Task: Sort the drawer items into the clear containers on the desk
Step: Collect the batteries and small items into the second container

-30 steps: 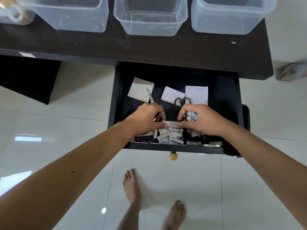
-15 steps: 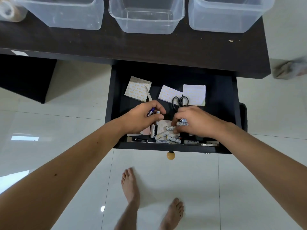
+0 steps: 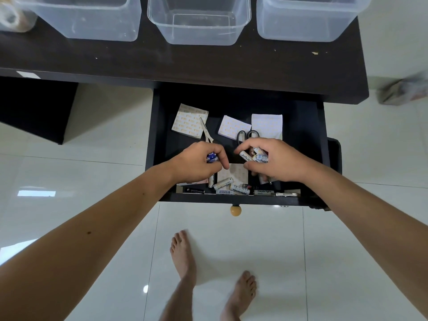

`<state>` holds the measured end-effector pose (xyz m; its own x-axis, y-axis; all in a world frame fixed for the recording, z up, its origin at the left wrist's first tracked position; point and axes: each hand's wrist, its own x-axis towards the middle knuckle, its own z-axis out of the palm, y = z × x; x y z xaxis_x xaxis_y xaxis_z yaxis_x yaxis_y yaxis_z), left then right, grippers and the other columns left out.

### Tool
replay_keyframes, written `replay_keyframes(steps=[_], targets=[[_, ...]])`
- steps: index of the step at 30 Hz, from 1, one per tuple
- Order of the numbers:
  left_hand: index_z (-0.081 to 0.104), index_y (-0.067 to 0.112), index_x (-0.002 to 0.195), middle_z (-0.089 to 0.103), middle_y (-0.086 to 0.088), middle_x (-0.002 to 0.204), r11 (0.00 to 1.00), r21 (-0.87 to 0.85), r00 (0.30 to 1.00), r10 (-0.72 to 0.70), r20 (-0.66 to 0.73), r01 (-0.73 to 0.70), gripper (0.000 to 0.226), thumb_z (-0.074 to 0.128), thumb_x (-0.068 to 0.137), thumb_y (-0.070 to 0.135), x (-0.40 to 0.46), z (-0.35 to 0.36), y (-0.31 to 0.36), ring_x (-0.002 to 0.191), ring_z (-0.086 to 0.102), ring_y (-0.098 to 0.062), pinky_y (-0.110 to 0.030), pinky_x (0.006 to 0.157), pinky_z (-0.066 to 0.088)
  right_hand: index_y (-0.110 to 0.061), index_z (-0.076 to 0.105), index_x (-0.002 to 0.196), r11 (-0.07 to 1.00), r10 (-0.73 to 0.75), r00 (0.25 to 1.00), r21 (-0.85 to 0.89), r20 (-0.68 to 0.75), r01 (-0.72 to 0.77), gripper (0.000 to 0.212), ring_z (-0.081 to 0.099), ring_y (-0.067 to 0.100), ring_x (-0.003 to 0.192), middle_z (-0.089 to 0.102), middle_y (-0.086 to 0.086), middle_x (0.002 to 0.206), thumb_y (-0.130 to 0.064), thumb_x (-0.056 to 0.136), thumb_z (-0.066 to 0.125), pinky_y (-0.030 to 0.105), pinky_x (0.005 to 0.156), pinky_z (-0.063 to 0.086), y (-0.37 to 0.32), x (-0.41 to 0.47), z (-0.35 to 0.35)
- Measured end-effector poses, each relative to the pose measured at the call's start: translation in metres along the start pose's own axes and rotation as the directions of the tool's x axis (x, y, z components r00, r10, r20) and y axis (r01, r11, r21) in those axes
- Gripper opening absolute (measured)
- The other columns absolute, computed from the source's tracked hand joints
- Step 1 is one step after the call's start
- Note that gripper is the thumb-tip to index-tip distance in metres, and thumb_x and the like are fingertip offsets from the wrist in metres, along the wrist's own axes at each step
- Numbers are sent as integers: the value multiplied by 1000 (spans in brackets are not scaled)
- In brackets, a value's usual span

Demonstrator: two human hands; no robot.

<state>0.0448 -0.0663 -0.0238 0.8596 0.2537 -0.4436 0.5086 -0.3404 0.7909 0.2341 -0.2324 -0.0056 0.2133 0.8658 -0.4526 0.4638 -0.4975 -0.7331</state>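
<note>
black drawer [image 3: 301, 140] with a tan knob [image 3: 235, 210], white paper pads [image 3: 234, 129] dotted with tiny orange print, black-handled scissors [image 3: 246, 135], white batteries [image 3: 223, 183] with black lettering, one blue battery [image 3: 212, 157], dark brown desk [image 3: 208, 63], see-through clear containers [image 3: 199, 22], glossy white floor tiles [image 3: 254, 239]

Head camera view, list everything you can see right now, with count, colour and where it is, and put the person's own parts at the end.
Clear plastic containers: three, transparent, in a row on the desk.
Dark wooden desk: one, blackish brown, across the top.
Tape roll: one, pale, far left on the desk, blurred.
Open drawer: one, black, under the desk, with a round tan knob.
Patterned paper pads: three at the drawer's back, one more near the front, white or tan.
Scissors: two pairs, one black-handled, one showing only its silver blades.
Loose batteries: several, mostly white, drawer front.
Left hand: holds a blue battery.
Right hand: holds several white batteries.
Bare feet: two, on white floor tiles.
</note>
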Motion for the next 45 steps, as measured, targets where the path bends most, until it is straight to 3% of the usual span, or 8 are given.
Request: replay_keyframes(steps=[11,16,19,25,32,39,42,45], targets=[[74,13,88,72,1,76,970,-232,993,-54,102,76,12,84,88,6,-2,-2,-2,66,68,-20,-33,61,57,-17,69,86,989,77,997,122,21,-79,24,58,4,43,65,-9,59,-22,82,92,19,43,45,-4,-3,-1],[78,36,102,62,6,76,993,114,994,5,109,-18,37,97,70,42,5,1,-4,71,59,-4,-13,69,47,-19,77,88,991,128,984,7,123,-130,17,54,4,38,64,-9,55,-22,81,93,22,43,47,-11,-5,-1],[76,40,104,61,7,72,969,241,994,33,100,-56,40,95,70,47,9,6,-2,75,58,-5,-20,73,44,-28,81,90,987,123,981,-117,149,-107,18,52,4,38,64,-8,68,-28,79,94,26,44,50,-9,-4,2],[75,37,104,57,12,75,930,358,987,33,156,-88,35,92,75,45,13,12,-1,83,52,-1,-32,80,50,-52,75,92,935,128,980,-348,154,-68,30,67,16,91,69,-7,99,-53,68,93,47,79,61,13,7,18],[77,28,98,73,8,89,985,156,994,53,100,-69,26,93,78,30,7,4,-1,86,66,-1,-10,75,46,-45,77,88,959,102,983,-279,151,-57,23,66,10,96,73,-11,95,-51,71,92,41,86,57,9,0,13],[76,33,100,74,8,92,999,20,998,46,35,-47,17,86,87,32,4,2,-2,90,72,-14,-43,89,60,-32,73,88,991,126,986,-64,112,-119,18,63,4,50,66,-11,64,-35,83,90,26,48,51,-5,-12,2],[80,31,100,73,6,89,985,-175,999,-24,-44,16,9,80,92,26,2,-1,1,80,68,-36,-51,77,61,-37,77,96,987,152,981,25,123,-157,13,66,11,56,70,-6,70,-36,87,85,30,49,51,-7,-10,3],[81,16,102,58,12,60,941,-336,995,-76,-67,50,11,72,97,13,1,-5,6,52,44,-16,-29,50,42,-34,76,95,985,168,972,22,162,-173,9,64,18,49,75,5,70,-32,89,83,32,50,49,-10,-7,4]])
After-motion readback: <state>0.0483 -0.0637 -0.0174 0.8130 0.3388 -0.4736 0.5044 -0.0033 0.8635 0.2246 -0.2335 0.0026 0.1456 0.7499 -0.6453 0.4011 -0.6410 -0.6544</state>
